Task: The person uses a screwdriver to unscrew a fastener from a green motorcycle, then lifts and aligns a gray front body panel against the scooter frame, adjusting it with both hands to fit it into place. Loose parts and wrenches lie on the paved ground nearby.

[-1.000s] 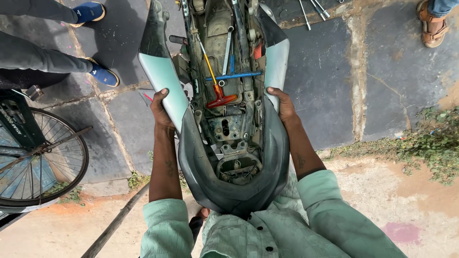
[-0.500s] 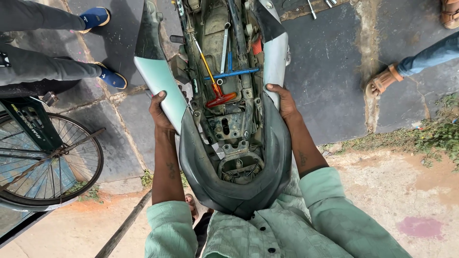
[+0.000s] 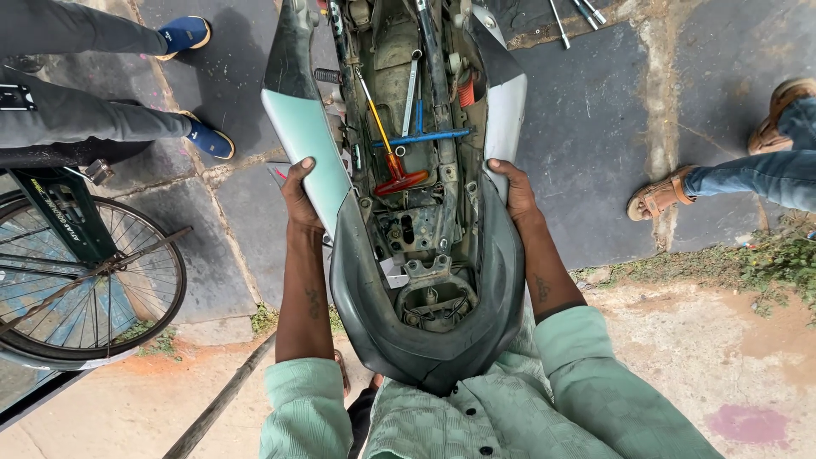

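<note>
Over the stripped scooter tail: rear body cowl (image 3: 425, 340), dark grey with pale green sides, wraps the open frame.
Frame bay: wiring and brackets exposed; keep the cowl level so neither side snags.
Left hand (image 3: 299, 195): grip closed on the left side panel's outer edge.
Right hand (image 3: 512, 191): grip clasping the right panel edge.
Loose tools: red-handled screwdriver (image 3: 393, 161) and blue T-wrench (image 3: 429, 136) lie inside, best not jolted.

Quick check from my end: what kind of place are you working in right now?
Most likely an open-air roadside repair spot. A stripped scooter body, gripped by the left hand and right hand, stands on stone paving, with loose spanners on the ground and a parked bicycle wheel beside it.
</note>
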